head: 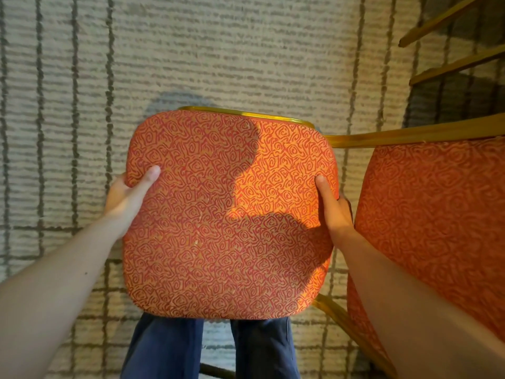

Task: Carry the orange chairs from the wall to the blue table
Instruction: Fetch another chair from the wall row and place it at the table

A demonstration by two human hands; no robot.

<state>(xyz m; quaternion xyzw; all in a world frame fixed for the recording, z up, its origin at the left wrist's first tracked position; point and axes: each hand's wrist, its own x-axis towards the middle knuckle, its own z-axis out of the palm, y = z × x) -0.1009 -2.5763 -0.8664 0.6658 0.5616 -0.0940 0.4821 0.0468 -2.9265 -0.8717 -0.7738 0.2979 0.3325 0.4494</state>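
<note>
Looking down, I see my blue trousers (164, 348) nearest, both legs standing just under the near edge of the seat. My bare forearms reach forward on either side of it. My left hand (128, 195) grips the left edge of the orange chair (226, 214): the left thumb (149, 176) lies pressed flat on top of the patterned cushion and the fingers curl under the rim, where I cannot see them. My right hand (337, 212) clamps the right edge the same way, right thumb (325, 192) on the fabric, the rest wrapped below the edge and hidden. The seat sits level between my hands, in front of my legs, with a patch of warm light across its right half and shade on the rest. I cannot tell whether its legs touch the floor. Along the far edge of the cushion a strip of the gold frame (246, 113) shows.

Just beside my right hand stands a second orange chair (437, 214), its cushion partly behind my right forearm and its gold rail running to the far right corner of the seat I hold. Under everything lies a pale carpet (218, 50) with dark grid lines. Farthest off, at the upper right, slanted gold chair legs (451, 20) cross a dark shadow.
</note>
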